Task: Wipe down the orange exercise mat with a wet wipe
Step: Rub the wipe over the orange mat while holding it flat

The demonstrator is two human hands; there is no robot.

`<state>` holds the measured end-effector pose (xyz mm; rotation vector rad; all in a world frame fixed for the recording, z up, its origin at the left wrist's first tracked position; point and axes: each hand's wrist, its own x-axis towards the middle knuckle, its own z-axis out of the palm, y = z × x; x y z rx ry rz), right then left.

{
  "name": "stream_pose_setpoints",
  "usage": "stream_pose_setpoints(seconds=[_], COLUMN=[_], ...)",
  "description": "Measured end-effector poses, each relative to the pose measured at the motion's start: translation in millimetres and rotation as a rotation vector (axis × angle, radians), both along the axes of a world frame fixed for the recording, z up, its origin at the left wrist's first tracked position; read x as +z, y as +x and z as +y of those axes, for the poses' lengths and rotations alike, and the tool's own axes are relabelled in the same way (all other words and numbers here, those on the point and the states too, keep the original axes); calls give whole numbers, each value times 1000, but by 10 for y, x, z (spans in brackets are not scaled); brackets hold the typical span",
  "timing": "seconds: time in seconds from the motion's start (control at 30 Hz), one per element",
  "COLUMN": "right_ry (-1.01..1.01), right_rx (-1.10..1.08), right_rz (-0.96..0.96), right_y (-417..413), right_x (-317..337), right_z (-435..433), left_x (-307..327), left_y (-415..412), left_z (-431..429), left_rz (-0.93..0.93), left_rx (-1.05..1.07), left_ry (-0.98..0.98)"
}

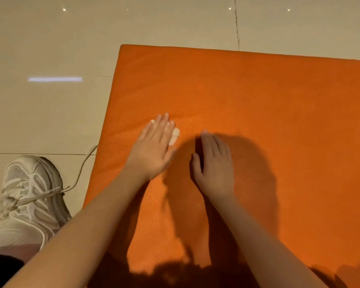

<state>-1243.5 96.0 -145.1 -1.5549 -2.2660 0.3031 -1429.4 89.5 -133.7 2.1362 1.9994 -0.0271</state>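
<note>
Held left hand (154, 150) flat, palm down, fingers straight and together; rested right hand (214, 163) flat, palm down, thumb spread.

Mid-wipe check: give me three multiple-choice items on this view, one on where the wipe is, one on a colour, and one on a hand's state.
1. Where is the wet wipe?
A. Under the left hand, on the orange mat
B. Draped over the mat's far edge
C. On the tiles beside the mat

2. What colour is the shoe to the left of the mat?
A. Black
B. White
C. Orange

3. How does the right hand lie?
A. Clenched in a fist
B. Flat on the mat, palm down, fingers straight
C. Lifted, holding a bottle

Answers:
1 A: white wipe shows at the edges of the left hand, which presses on the mat.
2 B: the laced shoe is white all over.
3 B: the palm and straight fingers rest on the orange surface and hold nothing.
</note>
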Motion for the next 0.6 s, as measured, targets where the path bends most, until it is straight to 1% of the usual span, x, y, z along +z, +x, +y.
stream_pose_setpoints(seconds=[0.1, 0.13, 0.17, 0.27, 0.43, 0.53, 0.6], right_ry=[-7, -12, -16, -27, 13, 66, 34], right_rx=[-1, 2, 3, 0, 15, 9, -15], right_rz=[9, 9, 7, -1, -33, -71, -65], right_y=[-1, -3, -3, 1, -2, -59, -108], right_x=[4, 2, 0, 8, 32, 46, 27], right_z=[6, 6, 3, 9, 83, 445, 692], left_x=[35, 14, -5, -58, -65, -84, -92], left_y=[-44, 16, 90, 232, 230, 219, 216], left_z=[304, 326, 301, 87, 84, 85, 86], left_rz=[-58, -73, -72, -86, -115, -107, -101], left_rx=[312, 341, 316, 146, 157, 144, 136], left_ry=[24, 30, 28, 71, 117, 134, 132])
